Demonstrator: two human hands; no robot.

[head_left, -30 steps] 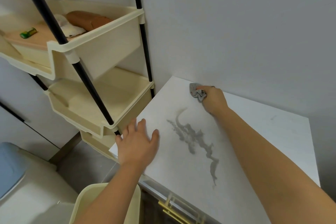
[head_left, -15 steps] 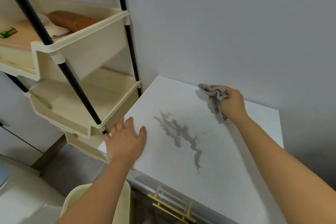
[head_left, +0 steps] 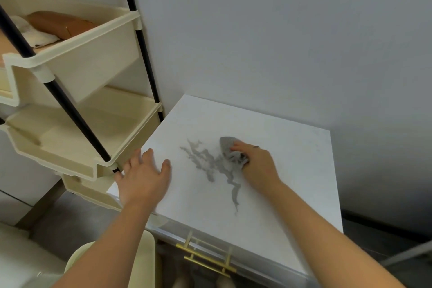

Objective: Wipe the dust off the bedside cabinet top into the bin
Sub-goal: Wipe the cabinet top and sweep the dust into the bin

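The white bedside cabinet top (head_left: pixel 287 147) carries a grey streak of dust (head_left: pixel 205 161) across its middle. My right hand (head_left: pixel 257 166) presses a crumpled grey cloth (head_left: pixel 230 149) onto the top at the streak's right edge, fingers closed on it. My left hand (head_left: pixel 145 177) lies flat with fingers apart on the cabinet's left front corner, holding nothing. A cream bin (head_left: pixel 147 259) stands on the floor below that corner, partly hidden by my left forearm.
A cream tiered rack (head_left: pixel 93 72) on black poles stands close against the cabinet's left side, with a brown item (head_left: pixel 60 23) in its upper tray. A grey wall runs behind. Gold drawer handles (head_left: pixel 205 257) show on the cabinet front.
My right hand has dragged the cloth from the back edge by the wall forward into the dust streak. My left hand has stayed on the left front corner.
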